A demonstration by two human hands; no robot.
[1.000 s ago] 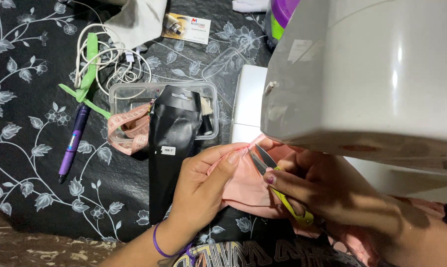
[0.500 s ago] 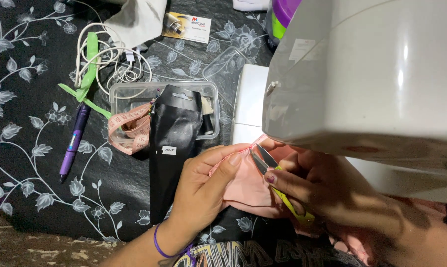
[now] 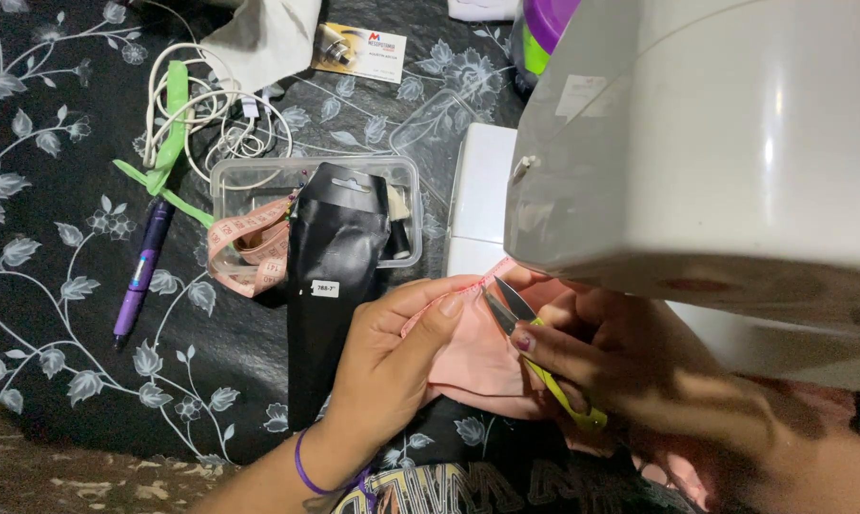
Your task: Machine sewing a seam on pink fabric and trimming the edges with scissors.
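My left hand [image 3: 392,357] pinches the edge of a pink fabric piece [image 3: 473,357] in front of a white sewing machine [image 3: 715,143]. A purple band circles that wrist. My right hand [image 3: 630,366] holds small yellow-handled thread snips [image 3: 534,343], their steel blades apart and pointing at the fabric's seam edge just under the machine head. The pink fabric lies between both hands and runs on beneath the right forearm.
A black card package [image 3: 335,286] lies over a clear plastic box [image 3: 249,181] with a pink tape measure [image 3: 244,252]. White cable [image 3: 211,119], green strip [image 3: 168,128], purple pen [image 3: 139,276] and a small card [image 3: 358,48] rest on the dark floral cloth [image 3: 49,190].
The hands and snips have barely shifted; the snips stay at the fabric edge.
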